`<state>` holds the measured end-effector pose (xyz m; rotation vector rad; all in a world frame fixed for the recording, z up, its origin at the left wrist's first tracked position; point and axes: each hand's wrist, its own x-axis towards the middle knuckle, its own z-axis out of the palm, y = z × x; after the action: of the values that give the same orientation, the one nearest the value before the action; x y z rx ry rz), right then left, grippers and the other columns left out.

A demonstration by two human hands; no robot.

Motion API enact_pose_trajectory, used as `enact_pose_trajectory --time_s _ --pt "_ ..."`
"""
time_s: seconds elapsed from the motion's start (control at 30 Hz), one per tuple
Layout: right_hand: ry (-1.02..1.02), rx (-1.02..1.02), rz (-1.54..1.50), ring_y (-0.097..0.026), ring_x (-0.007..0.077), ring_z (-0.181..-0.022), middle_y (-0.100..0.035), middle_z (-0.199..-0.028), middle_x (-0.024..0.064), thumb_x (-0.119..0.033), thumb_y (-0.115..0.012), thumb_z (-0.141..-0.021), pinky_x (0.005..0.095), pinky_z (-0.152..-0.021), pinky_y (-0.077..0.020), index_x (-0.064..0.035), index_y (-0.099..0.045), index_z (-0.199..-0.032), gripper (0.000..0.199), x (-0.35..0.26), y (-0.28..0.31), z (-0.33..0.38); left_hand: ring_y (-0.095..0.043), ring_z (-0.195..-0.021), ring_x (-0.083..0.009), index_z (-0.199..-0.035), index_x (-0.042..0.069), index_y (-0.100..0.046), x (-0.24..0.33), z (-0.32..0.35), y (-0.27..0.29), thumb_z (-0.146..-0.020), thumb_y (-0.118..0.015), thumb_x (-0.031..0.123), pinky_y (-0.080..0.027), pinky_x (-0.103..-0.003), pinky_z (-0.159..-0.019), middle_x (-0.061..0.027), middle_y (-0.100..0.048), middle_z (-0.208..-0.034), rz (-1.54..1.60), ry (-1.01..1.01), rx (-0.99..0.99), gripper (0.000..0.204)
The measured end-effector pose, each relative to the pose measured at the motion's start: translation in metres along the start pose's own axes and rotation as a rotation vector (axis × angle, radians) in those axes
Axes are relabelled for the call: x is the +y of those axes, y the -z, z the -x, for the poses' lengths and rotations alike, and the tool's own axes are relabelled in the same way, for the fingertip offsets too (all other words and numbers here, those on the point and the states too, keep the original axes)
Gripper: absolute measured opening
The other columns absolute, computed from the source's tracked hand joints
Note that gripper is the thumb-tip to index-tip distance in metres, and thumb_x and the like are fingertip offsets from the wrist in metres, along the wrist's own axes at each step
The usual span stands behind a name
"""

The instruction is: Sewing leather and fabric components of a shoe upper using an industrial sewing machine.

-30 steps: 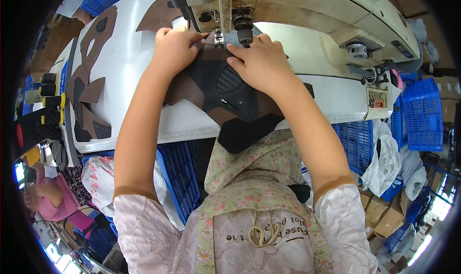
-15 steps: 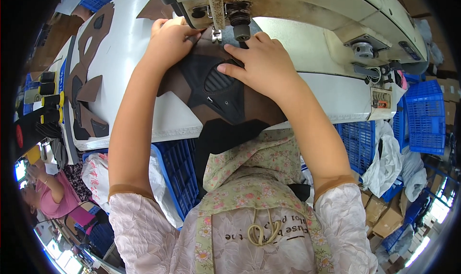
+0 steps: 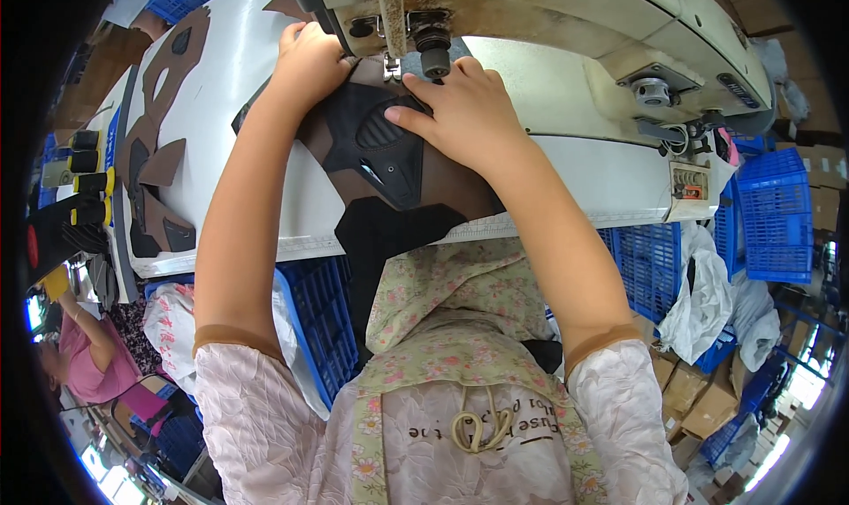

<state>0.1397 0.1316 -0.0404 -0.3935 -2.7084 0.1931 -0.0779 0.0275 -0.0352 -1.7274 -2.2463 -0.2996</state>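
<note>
Head view: black-brown shoe upper (image 3: 389, 164) flat under fingers (image 3: 416, 116), beside needle (image 3: 389, 67).

Both hands flat on black-and-brown shoe upper (image 3: 389, 164) under sewing machine (image 3: 548, 19) needle: left hand (image 3: 309, 58) at far edge, right hand (image 3: 455, 107) pressing; white table (image 3: 566, 169), blue crates (image 3: 778, 213) right.
</note>
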Motion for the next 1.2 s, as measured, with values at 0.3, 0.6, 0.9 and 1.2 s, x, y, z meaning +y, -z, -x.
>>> enact_pose_trajectory --time_s 0.3,0.6,0.9,1.2 --pt "-0.050 -0.050 -0.308 -0.060 0.0318 -0.102 -0.068 -0.100 0.0148 -0.049 -0.061 -0.088 0.0448 -0.088 -0.0473 -0.0138 -0.077 -0.098 0.040 0.026 0.007 -0.002 -0.057 -0.118 -0.0361 -0.118 0.006 -0.068 0.080 0.055 0.026 -0.087 -0.069 0.029 -0.046 -0.042 -0.099 -0.0197 -0.062 -0.124 0.066 0.238 -0.011 0.039" --pt "-0.018 -0.026 -0.240 -0.056 0.0298 -0.103 -0.063 -0.097 0.0134 -0.042 -0.058 -0.093 0.0389 -0.089 -0.0461 -0.0111 -0.074 -0.110 0.039 0.005 0.014 0.007 -0.046 -0.131 -0.0347 -0.123 0.008 -0.066 0.050 0.047 0.032 -0.085 -0.067 0.027 -0.038 -0.041 -0.108 -0.0159 -0.058 -0.133 0.291 0.159 -0.159 0.042" --pt "0.022 -0.116 -0.210 -0.058 0.0262 -0.102 -0.064 -0.106 0.0070 -0.020 -0.060 -0.085 0.0377 -0.089 -0.0501 -0.0230 -0.076 -0.107 0.027 0.034 0.004 -0.008 -0.045 -0.129 -0.0448 -0.132 0.009 -0.057 0.145 0.057 0.033 -0.073 -0.068 0.020 -0.035 -0.049 -0.110 -0.0265 -0.053 -0.134 0.114 0.361 -0.116 0.060" --pt "0.119 -0.008 -0.090 -0.058 0.0213 -0.109 -0.063 -0.117 0.0025 -0.019 -0.061 -0.088 0.0350 -0.088 -0.0521 -0.0305 -0.074 -0.111 0.028 0.044 -0.007 -0.004 -0.048 -0.129 -0.0404 -0.123 0.015 -0.067 0.140 0.067 0.014 -0.071 -0.060 0.008 -0.035 -0.050 -0.111 -0.0208 -0.056 -0.135 0.062 0.357 0.009 0.053"
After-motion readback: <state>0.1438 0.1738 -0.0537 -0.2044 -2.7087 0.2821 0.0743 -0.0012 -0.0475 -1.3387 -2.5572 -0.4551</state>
